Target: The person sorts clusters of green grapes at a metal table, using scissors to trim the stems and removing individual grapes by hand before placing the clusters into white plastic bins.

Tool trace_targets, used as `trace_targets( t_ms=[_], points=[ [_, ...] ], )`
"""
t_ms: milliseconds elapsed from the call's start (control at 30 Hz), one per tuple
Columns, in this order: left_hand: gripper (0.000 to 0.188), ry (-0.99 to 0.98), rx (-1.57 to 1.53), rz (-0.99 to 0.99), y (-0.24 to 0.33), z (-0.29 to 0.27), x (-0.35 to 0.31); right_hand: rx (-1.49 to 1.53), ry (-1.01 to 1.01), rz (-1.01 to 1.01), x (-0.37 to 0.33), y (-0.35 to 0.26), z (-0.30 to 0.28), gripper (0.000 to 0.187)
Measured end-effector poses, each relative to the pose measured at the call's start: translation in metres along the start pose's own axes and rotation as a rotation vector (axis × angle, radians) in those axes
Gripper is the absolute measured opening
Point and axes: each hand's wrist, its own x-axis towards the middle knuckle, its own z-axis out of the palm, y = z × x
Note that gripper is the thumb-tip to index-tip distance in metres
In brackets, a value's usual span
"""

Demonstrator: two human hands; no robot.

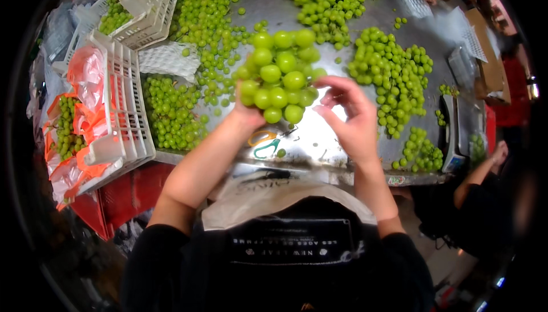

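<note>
A bunch of green grapes [278, 75] is raised above the metal table in front of me. My left hand [249, 113] grips it from the left and below; the grapes hide most of those fingers. Close by the bunch's right side is my right hand [353, 115], its thumb and fingers apart and nothing visible between them. Its fingertips come near the outer grapes; whether they touch I cannot tell. Under the bunch, by the table's near edge, lie the green handles of scissors [267, 149], with an orange handle [262, 137] beside them.
Loose grapes [208, 12] cover the table's left side. More bunches [391, 78] lie at the right and far side. White plastic crates [128, 101] stand at the left, one lined with orange and pink wrapping. A scale-like device [451, 135] sits at the right; other people's arms [482, 172] show there.
</note>
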Motion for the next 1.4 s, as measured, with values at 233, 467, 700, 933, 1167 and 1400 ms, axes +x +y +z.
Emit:
trace_targets(
  t_ms=[233, 467, 700, 933, 1167, 1400],
  points=[
    [0.067, 0.151, 0.014, 0.034, -0.011, 0.015, -0.004, -0.636, 0.071, -0.48, 0.014, -0.017, 0.021, 0.043],
    [0.065, 0.087, -0.051, 0.009, -0.015, 0.015, -0.009, -0.622, 0.087, -0.571, 0.011, 0.003, 0.016, 0.033],
    [0.065, 0.136, 0.002, 0.001, -0.017, 0.027, -0.008, -0.472, 0.183, -0.431, 0.017, -0.011, 0.014, 0.038],
    [0.065, 0.154, 0.073, 0.03, -0.021, 0.026, -0.008, -0.717, 0.184, -0.347, 0.017, -0.017, 0.026, 0.031],
    [0.065, 0.143, -0.004, -0.015, -0.025, 0.024, -0.009, -0.623, 0.092, -0.295, 0.015, -0.026, 0.02, 0.03],
    [0.066, 0.069, -0.132, -0.09, -0.021, 0.024, -0.014, -0.205, 0.321, -0.248, 0.017, 0.002, -0.006, 0.03]
  ],
)
